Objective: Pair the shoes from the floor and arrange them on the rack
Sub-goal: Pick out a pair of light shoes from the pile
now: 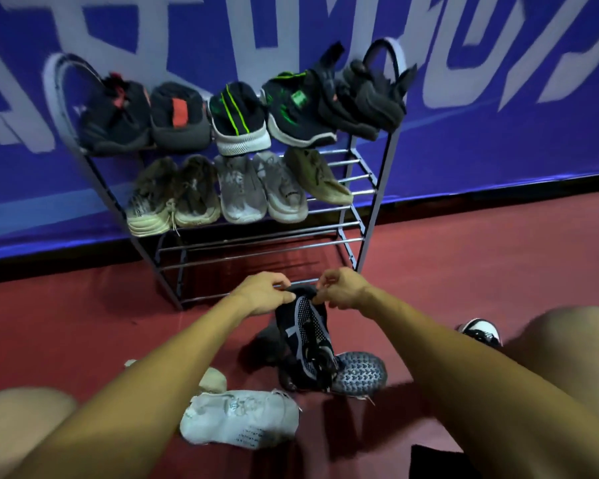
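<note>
Both my hands pinch the heel opening of a black knit shoe [303, 326] that hangs toe-down over the red floor, my left hand [265, 293] on its left edge and my right hand [339, 288] on its right. Its mate [358, 373] lies under it, grey patterned sole turned up. A whitish shoe [239, 418] lies on its side nearer me. The metal rack [346, 242] stands against the blue wall. Its top tier carries several dark shoes [239, 119] and the second tier several beige and grey ones [242, 191]. The lower bars are bare.
A black-and-white shoe [481, 331] shows beside my right knee [567, 357]. Another pale shoe [213, 380] peeks out behind my left forearm. My left knee [18, 420] is at the bottom left. A dark object [436, 461] lies at the bottom edge.
</note>
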The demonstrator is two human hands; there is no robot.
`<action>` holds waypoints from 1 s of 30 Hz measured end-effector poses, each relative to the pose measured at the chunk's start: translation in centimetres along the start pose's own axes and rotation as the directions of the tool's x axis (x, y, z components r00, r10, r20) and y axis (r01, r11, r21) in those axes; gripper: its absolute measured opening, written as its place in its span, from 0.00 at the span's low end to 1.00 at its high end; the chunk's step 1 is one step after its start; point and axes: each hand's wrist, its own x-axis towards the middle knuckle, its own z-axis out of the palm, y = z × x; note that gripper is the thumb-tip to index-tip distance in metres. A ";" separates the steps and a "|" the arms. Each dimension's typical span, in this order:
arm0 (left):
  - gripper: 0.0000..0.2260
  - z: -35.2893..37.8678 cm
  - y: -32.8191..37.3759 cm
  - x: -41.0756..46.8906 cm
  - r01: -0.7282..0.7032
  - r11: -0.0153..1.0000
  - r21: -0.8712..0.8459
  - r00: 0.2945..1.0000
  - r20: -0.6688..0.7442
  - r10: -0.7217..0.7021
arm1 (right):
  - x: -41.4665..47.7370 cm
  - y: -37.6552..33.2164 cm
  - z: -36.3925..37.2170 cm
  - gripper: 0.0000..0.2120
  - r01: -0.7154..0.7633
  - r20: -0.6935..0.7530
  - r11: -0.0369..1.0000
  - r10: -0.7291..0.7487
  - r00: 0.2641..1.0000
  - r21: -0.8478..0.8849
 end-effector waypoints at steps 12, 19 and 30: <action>0.13 -1.3 0.4 -3.6 -0.098 0.995 -0.001 0.995 -0.001 0.098 | -3.9 -2.4 -0.8 0.09 -0.008 0.002 0.994 0.008 1.000 -0.107; 0.15 1.6 -0.3 -3.5 -0.018 0.998 0.067 0.997 0.078 0.013 | -2.1 2.5 1.2 0.10 -0.026 0.094 1.000 0.028 0.995 -0.014; 0.16 4.7 -3.0 -3.0 0.096 0.972 0.213 0.988 0.099 -0.119 | 0.2 6.0 6.8 0.13 -0.077 0.224 0.997 0.077 0.972 -0.008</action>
